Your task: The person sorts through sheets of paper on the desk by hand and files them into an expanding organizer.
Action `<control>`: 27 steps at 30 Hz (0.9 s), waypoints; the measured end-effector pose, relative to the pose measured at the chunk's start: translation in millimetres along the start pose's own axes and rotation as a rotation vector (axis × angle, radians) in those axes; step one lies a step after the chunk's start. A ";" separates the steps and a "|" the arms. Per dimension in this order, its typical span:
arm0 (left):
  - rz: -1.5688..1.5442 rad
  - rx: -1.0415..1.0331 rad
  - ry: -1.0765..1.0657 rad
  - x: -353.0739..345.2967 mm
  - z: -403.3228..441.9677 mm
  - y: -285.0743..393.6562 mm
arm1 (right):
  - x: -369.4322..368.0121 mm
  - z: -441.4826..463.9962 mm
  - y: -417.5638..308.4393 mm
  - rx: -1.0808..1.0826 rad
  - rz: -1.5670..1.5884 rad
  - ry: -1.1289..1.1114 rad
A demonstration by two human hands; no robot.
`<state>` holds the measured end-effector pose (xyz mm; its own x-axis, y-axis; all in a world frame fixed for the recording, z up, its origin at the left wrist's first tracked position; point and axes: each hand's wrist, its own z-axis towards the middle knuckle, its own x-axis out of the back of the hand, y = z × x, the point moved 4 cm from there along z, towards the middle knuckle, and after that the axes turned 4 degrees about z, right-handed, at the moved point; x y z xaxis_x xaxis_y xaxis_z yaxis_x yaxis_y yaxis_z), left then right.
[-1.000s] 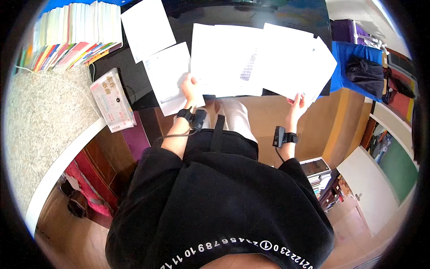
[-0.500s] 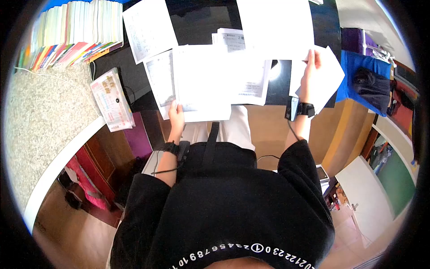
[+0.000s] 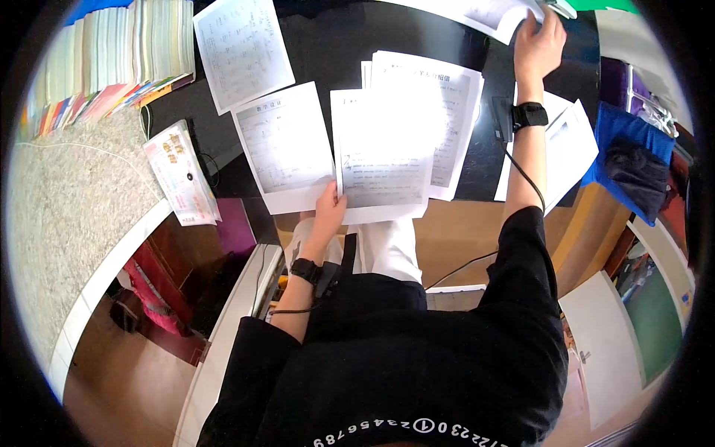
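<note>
My left hand (image 3: pixel 330 205) pinches the lower left edge of a printed sheet (image 3: pixel 386 179), which is partly washed out by glare. That sheet overlaps another stack of printed pages (image 3: pixel 456 127) on the black table. Just left of it lies a second printed page (image 3: pixel 287 149) with a heading and a table frame. At the far side of the table, my right hand (image 3: pixel 540 46) is closed on the right end of a curved sheet of paper (image 3: pixel 488 13); its fingertips are partly hidden. Bands with small devices are on both wrists.
A handwritten sheet (image 3: pixel 244 56) lies at the far left of the black table (image 3: pixel 335 37). More white papers (image 3: pixel 570 149) lie at the right. A row of books (image 3: pixel 126 52) and a clear document pouch (image 3: pixel 181 175) are on the left. A blue cloth-covered seat (image 3: pixel 618 141) stands at right.
My right hand has carried its sheet away toward the table's far edge, uncovering the stack beneath. My left hand has shifted right with its sheet, exposing more of the page at left.
</note>
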<state>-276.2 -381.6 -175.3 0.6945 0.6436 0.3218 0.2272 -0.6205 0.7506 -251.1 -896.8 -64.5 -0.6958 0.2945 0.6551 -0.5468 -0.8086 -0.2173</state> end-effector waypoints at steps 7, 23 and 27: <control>0.140 -0.039 -0.061 -17.5 10.5 42.7 | 68.4 -77.4 -12.1 -0.357 0.126 -0.257; 0.546 -0.236 0.445 -59.8 55.4 121.9 | 143.8 -292.9 -17.6 -1.019 0.243 -0.510; 0.334 -0.095 0.523 -68.5 58.2 108.0 | 144.7 -275.2 -40.2 -0.937 0.135 -0.591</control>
<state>-259.5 -518.8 -149.9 0.2864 0.5706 0.7697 -0.0225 -0.7991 0.6008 -457.9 -681.5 -160.1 -0.5814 -0.2567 0.7720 -0.7920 -0.0387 -0.6093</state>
